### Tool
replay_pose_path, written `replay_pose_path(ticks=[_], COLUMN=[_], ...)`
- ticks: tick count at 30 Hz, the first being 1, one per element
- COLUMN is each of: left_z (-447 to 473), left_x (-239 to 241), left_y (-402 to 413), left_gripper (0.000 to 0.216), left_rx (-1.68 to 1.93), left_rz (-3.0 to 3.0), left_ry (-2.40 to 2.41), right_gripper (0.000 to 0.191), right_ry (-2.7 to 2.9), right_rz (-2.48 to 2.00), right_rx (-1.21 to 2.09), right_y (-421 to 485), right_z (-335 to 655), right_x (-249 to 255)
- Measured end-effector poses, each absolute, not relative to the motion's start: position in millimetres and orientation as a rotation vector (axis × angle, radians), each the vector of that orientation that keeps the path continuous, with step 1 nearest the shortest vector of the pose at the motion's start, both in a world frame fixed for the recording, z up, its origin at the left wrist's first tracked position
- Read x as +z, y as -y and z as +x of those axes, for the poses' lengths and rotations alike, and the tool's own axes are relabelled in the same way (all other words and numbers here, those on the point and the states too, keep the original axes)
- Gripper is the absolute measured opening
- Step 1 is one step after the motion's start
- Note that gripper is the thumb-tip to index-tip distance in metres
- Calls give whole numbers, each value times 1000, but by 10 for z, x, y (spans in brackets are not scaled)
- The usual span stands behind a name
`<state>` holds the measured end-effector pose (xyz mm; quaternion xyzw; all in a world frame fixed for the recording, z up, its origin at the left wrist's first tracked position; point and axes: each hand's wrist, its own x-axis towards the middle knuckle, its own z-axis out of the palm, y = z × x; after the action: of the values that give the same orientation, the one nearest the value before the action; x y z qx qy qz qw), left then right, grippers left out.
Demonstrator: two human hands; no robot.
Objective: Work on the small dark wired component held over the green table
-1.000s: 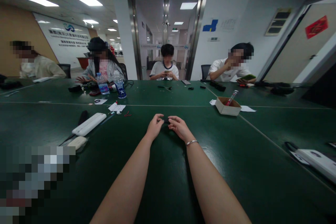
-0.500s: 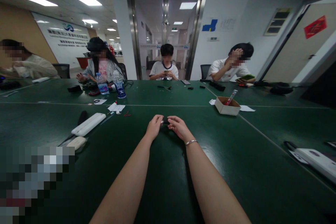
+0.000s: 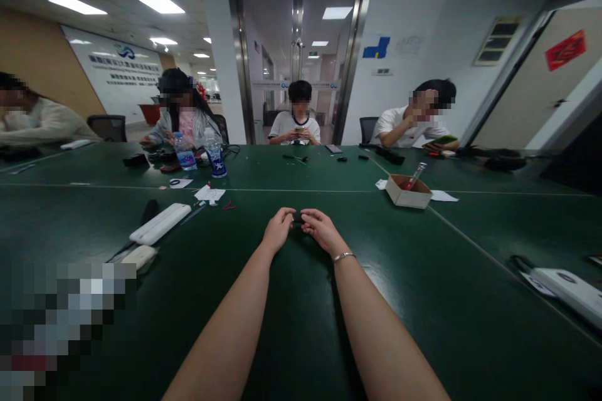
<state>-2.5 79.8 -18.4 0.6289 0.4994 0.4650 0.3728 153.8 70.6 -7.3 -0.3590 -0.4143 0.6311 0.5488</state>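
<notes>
Both hands are out in front of me over the green table (image 3: 301, 301), fingertips almost meeting. Between them is a small dark object (image 3: 297, 218), too small and too covered by fingers to name. My left hand (image 3: 278, 230) pinches its left end, where a pale glint shows. The right end sits in the closed thumb and fingers of my right hand (image 3: 322, 229), which has a silver bracelet (image 3: 343, 256) at its wrist.
A small open box (image 3: 409, 194) with a clear-and-red tube stands ahead right. To the left lie a white power bank-like case (image 3: 160, 223), paper scraps (image 3: 209, 194) and two bottles (image 3: 216, 160). Another white device (image 3: 569, 291) is at far right. Several people sit across the table.
My hands stay in nearly the same place; the left fingers have shifted slightly on the small dark object, and less of its shiny end shows. The view has tilted slightly.
</notes>
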Motion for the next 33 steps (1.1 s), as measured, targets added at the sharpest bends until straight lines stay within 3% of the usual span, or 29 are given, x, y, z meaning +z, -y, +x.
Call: replay_pose_path(ticks=[7,19,28,33], left_z=[-22,8,40,38], left_x=[-125,-109,-163,-222], left_y=[-758,-728,-786,-835], left_gripper=[26,6,30,26], left_rx=[1271,1344,1206,1266], left_rz=[1656,1717,1546,1527], left_ry=[-1240,-1044,-1171,-1126], right_gripper=[35,39,40,39], right_ry=[953,956,926,945], right_rz=[-851,-869,-856,-848], right_rx=[1495,1479,1480,1490], right_y=[-703,-722,-732,-741], right_z=[1544,1540,1536,1548], right_x=[-64,-71,-87,-99])
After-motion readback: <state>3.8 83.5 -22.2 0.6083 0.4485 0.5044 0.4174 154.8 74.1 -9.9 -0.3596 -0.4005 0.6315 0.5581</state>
